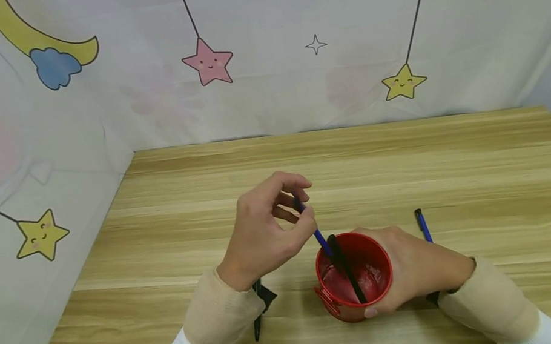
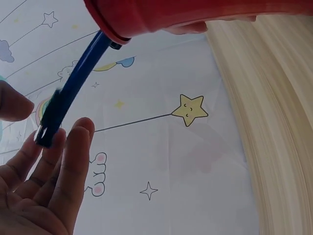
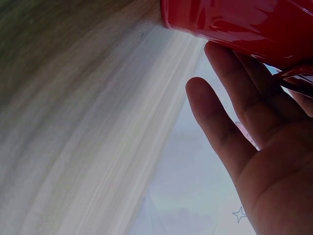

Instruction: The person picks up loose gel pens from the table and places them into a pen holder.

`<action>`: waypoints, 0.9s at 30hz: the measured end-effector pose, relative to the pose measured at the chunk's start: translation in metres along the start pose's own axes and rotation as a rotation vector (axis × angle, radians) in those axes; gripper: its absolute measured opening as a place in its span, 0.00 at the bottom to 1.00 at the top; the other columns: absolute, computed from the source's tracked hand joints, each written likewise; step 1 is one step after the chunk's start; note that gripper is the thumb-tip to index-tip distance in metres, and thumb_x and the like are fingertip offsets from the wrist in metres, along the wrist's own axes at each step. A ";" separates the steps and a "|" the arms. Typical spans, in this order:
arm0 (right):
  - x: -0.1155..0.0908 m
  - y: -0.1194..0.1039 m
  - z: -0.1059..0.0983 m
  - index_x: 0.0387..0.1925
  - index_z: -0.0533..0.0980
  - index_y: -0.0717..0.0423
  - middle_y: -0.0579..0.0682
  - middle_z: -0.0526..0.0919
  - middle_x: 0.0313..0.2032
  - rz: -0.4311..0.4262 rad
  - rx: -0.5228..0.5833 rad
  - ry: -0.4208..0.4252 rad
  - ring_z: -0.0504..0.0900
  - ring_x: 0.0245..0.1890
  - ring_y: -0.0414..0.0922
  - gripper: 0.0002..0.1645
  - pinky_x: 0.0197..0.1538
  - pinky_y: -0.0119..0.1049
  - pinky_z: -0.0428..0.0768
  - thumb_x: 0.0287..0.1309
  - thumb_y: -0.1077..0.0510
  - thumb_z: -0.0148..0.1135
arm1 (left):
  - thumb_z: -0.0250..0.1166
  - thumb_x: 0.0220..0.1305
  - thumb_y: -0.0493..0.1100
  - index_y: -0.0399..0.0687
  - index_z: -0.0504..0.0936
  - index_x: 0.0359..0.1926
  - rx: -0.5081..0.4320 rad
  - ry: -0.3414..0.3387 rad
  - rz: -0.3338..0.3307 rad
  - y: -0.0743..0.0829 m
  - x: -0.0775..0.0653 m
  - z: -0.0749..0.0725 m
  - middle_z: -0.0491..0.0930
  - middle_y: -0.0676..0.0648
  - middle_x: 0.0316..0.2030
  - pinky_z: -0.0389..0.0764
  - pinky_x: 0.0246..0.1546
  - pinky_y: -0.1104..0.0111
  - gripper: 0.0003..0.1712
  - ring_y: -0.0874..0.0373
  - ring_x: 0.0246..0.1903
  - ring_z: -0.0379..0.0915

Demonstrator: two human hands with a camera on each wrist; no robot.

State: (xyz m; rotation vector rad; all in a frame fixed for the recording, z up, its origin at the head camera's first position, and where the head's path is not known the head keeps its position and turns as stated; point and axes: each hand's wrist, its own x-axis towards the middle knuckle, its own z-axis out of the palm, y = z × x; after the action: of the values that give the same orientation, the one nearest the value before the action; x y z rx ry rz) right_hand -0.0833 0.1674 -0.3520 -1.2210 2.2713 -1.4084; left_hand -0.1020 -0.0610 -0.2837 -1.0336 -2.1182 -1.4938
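A red cup (image 1: 334, 304) stands near the middle of the table, its mouth facing up toward the head camera. My right hand (image 1: 408, 262) grips its right side, thumb low on the near side; in the right wrist view, fingers (image 3: 234, 83) lie along the red wall. Inside the cup a black pen (image 1: 347, 270) leans. A blue pen (image 2: 78, 73) reaches out over the rim, its end between the thumb and fingers of my left hand (image 1: 271, 225). In the left wrist view these fingers are loosely bent, with a gap between thumb and pen.
Another blue pen (image 1: 424, 226) with a black end lies on the wooden table (image 1: 178, 214) to the right, partly hidden by the right forearm. Dark straps (image 1: 264, 297) show at the left wrist. A printed white cloth (image 1: 284, 96) stands behind and along the sides.
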 end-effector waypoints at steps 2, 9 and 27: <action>0.000 0.000 0.000 0.56 0.68 0.54 0.46 0.79 0.47 -0.006 -0.005 -0.001 0.76 0.46 0.44 0.46 0.41 0.48 0.81 0.30 0.50 0.78 | 0.58 0.46 0.28 0.37 0.76 0.38 0.003 -0.007 0.001 0.000 0.000 0.000 0.77 0.45 0.28 0.81 0.23 0.67 0.14 0.62 0.24 0.75; 0.000 -0.002 0.000 0.56 0.68 0.54 0.46 0.78 0.47 -0.023 -0.008 -0.001 0.76 0.45 0.45 0.47 0.42 0.48 0.81 0.30 0.50 0.79 | 0.58 0.47 0.28 0.37 0.77 0.37 0.030 -0.018 0.005 0.001 0.001 -0.001 0.78 0.44 0.28 0.81 0.24 0.67 0.13 0.62 0.25 0.75; 0.001 -0.004 -0.001 0.55 0.69 0.54 0.47 0.79 0.46 -0.007 -0.002 -0.004 0.77 0.45 0.45 0.45 0.42 0.48 0.81 0.30 0.51 0.78 | 0.59 0.52 0.40 0.53 0.77 0.41 0.181 -0.122 -0.115 -0.040 -0.011 0.004 0.75 0.58 0.28 0.80 0.25 0.71 0.13 0.70 0.26 0.72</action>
State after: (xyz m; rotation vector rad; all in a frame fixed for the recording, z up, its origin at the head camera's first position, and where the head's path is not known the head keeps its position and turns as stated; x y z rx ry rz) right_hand -0.0820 0.1662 -0.3477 -1.2326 2.2687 -1.4044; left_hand -0.1233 -0.0683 -0.3185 -0.9734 -2.3843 -1.2879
